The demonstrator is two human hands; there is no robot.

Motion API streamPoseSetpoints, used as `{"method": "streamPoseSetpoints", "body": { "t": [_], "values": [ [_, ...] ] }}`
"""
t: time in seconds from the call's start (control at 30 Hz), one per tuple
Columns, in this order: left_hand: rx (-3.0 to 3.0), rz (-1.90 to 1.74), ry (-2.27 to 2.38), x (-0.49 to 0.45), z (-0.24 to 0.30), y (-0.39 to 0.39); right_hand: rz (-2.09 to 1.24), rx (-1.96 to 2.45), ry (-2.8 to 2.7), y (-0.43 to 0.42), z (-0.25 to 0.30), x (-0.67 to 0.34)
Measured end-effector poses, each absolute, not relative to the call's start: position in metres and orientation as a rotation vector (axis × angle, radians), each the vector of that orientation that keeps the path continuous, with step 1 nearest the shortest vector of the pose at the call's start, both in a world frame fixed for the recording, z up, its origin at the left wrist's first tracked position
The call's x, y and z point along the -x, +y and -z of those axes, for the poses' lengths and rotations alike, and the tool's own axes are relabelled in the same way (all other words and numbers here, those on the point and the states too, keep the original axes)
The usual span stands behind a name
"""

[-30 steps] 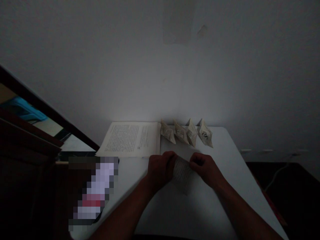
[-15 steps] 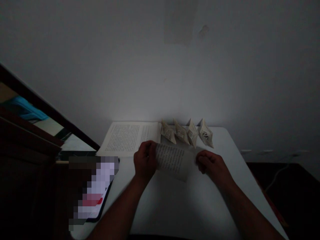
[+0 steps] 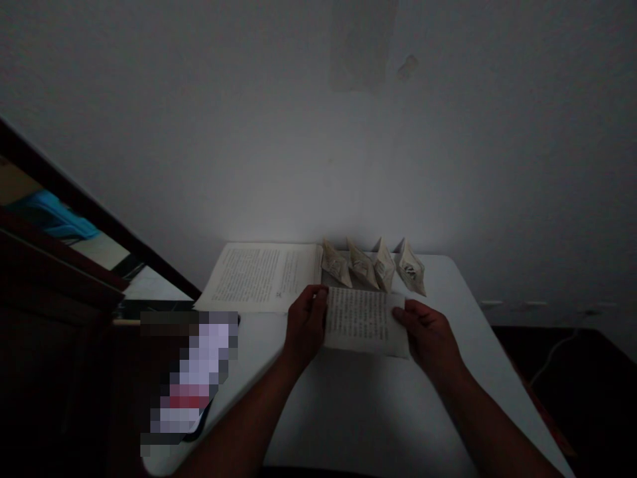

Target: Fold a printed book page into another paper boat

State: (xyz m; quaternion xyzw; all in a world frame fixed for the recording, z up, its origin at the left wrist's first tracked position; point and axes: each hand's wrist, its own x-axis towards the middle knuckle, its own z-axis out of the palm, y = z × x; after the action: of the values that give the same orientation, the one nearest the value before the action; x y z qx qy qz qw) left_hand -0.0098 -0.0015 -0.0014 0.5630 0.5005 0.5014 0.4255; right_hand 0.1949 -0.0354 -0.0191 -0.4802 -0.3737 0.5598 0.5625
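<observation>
A printed paper sheet (image 3: pixel 363 320) is stretched flat between my two hands above the white table (image 3: pixel 368 411). My left hand (image 3: pixel 304 326) grips its left edge, thumb on top. My right hand (image 3: pixel 430 335) grips its right edge. Just behind the sheet, several folded paper boats (image 3: pixel 373 267) stand in a row along the wall. An open book (image 3: pixel 261 275) lies to the left of the boats.
A blurred-out flat object (image 3: pixel 192 378) lies at the table's left edge. Dark wooden furniture (image 3: pixel 54 292) rises on the far left. A pale wall stands close behind the table. The floor to the right is dark, with a cable (image 3: pixel 552 355) on it.
The sheet was bunched between my hands one second ago. My hands moved apart and unfolded it, and it now lies spread flat and level between them.
</observation>
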Motion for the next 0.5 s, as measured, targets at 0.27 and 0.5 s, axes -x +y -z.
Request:
{"method": "streamPoseSetpoints", "body": {
  "t": [0.27, 0.5],
  "values": [
    [-1.319, -1.276, 0.818, 0.018, 0.007, 0.001, -1.474, 1.05, -0.579, -0.037, 0.002, -0.192],
    [-1.359, -1.19, 0.722, 0.021, 0.011, 0.0, -1.541, 1.042, -0.495, -0.038, 0.005, -0.193]
  ]
}}
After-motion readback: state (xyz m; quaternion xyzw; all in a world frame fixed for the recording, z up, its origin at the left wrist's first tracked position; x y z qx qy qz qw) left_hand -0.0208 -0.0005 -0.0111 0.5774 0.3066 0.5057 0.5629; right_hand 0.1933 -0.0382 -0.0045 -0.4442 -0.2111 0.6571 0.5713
